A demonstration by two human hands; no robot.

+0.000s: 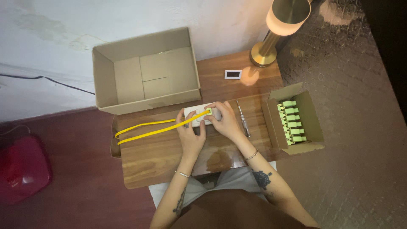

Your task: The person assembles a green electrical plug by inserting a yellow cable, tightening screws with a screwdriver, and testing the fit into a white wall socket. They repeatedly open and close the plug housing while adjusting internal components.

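Observation:
A white rectangular device (202,115) lies on the small wooden table (161,152), just in front of me. Both hands hold it. My left hand (190,134) grips its near left side, thumb on top. My right hand (224,121) holds its right end, with fingertips at the plug of a flat yellow cable (148,128). The cable runs left from the device in a long loop to the table's left edge. Most of the device is hidden under my fingers.
A large open empty cardboard box (146,72) stands at the back left. A small open box (292,119) of several pale green parts sits at the right. A screwdriver (243,116), a small white display (233,74) and a brass lamp (275,29) are nearby.

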